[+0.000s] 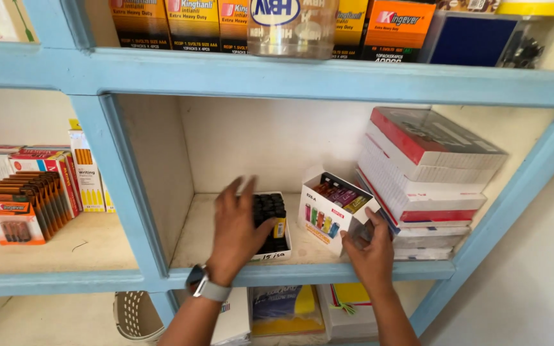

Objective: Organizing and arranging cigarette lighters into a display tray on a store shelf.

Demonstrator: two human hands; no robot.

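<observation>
My left hand (237, 229) rests flat on an open white box of black lighters (272, 221) in the middle shelf compartment, fingers spread over its left side. A watch sits on that wrist. My right hand (370, 247) grips the lower right corner of an open white box of coloured lighters (331, 211), which stands tilted beside the first box. Both boxes sit on the cream shelf board (187, 240) inside a blue wooden frame (120, 186).
A stack of red and white flat boxes (428, 176) leans right of the coloured lighters. Battery packs and pencil packs (33, 192) fill the left compartment. Orange battery cartons (187, 22) and a clear jar (293, 25) line the upper shelf. Below are folders and a beige basket (137, 315).
</observation>
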